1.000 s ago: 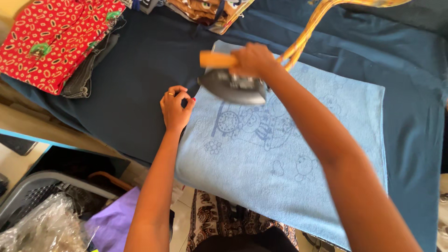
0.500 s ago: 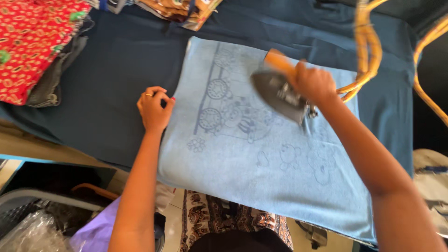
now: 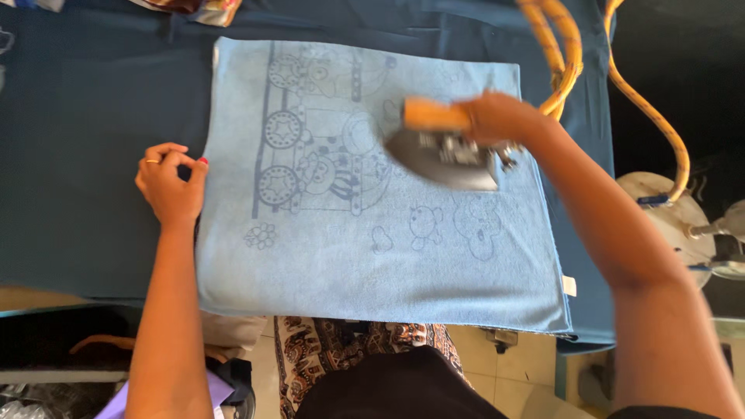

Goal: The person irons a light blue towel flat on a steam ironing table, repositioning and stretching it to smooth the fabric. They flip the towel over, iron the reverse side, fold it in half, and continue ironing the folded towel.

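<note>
Two hands work: my right hand (image 3: 497, 118) is clamped on the grey wooden-handled iron (image 3: 442, 151) over the light-blue printed towel (image 3: 372, 256); my left hand (image 3: 171, 182) pinches the towel's left edge.

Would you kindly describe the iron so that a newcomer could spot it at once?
Start at the dark blue ironing surface and find the light blue towel with cartoon drawings lying on it. On the towel's upper right part sits the iron, gripped by the right hand. It is the only grey metal thing there, with an orange-tan handle.
</note>
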